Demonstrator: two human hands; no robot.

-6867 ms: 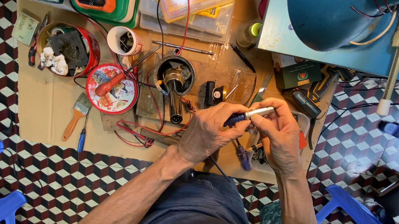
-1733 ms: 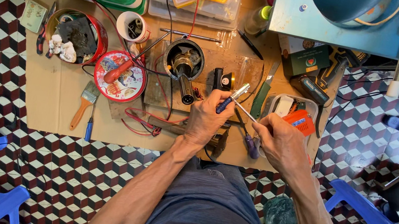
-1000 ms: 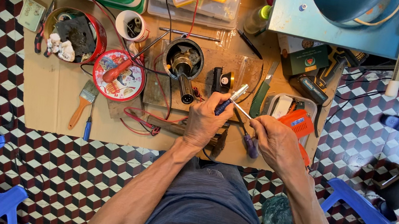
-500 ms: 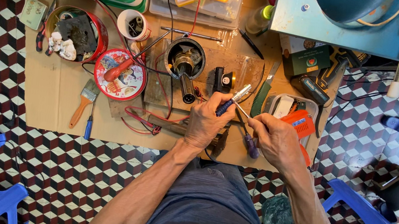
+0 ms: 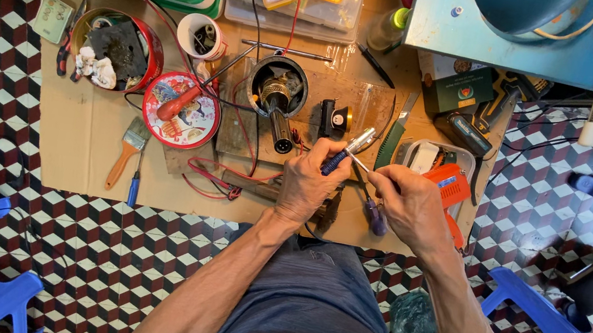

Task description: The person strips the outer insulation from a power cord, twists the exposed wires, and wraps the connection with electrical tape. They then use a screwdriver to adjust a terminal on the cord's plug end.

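1. While it sits closed in a fist, the left hand (image 5: 309,185) grips a blue-handled soldering iron (image 5: 343,154), whose metal tip slants up and away from the knuckles.
2. Just right of it, the right hand (image 5: 410,206) pinches a thin wire or rod (image 5: 361,164) between thumb and forefinger; its far end seems to meet the iron's shaft, though it is too fine to be sure.
3. Under and between both hands lies a purple-handled screwdriver (image 5: 374,218) on the cardboard sheet (image 5: 76,138).
4. Beyond the right hand rests an orange tool (image 5: 450,186) by a clear plastic tray (image 5: 427,152).
5. Ahead of the left hand stands a black cup with a coiled metal holder (image 5: 278,91).
6. Farther left are a round red tin lid (image 5: 183,99), a paintbrush (image 5: 129,147) and a red tin of scraps (image 5: 115,52).
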